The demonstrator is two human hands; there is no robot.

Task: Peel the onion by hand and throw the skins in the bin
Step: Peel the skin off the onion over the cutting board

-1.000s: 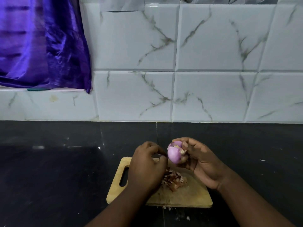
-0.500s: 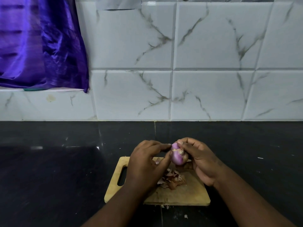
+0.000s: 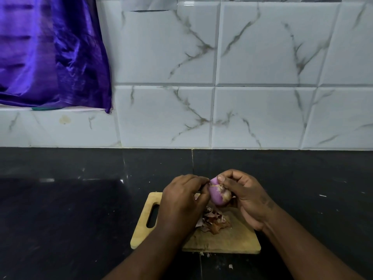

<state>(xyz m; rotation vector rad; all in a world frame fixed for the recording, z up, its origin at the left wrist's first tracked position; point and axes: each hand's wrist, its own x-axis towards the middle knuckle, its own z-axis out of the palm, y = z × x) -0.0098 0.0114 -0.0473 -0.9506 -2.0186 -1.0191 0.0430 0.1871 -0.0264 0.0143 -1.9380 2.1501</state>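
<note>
A small purple onion is held above the wooden cutting board. My right hand grips it from the right, thumb on its top. My left hand closes in from the left, its fingertips pinching at the onion's upper left edge. The onion shows smooth purple flesh with a pale rooty end toward the right hand. A heap of brown and pinkish skins lies on the board under the hands. No bin is in view.
The board lies on a black stone counter with a few skin flakes by its near edge. A white marbled tile wall rises behind. A purple satin cloth hangs over a ledge at upper left.
My left hand has risen from the board and brought its fingertips onto the onion's upper left side. My right hand has turned the onion slightly.
</note>
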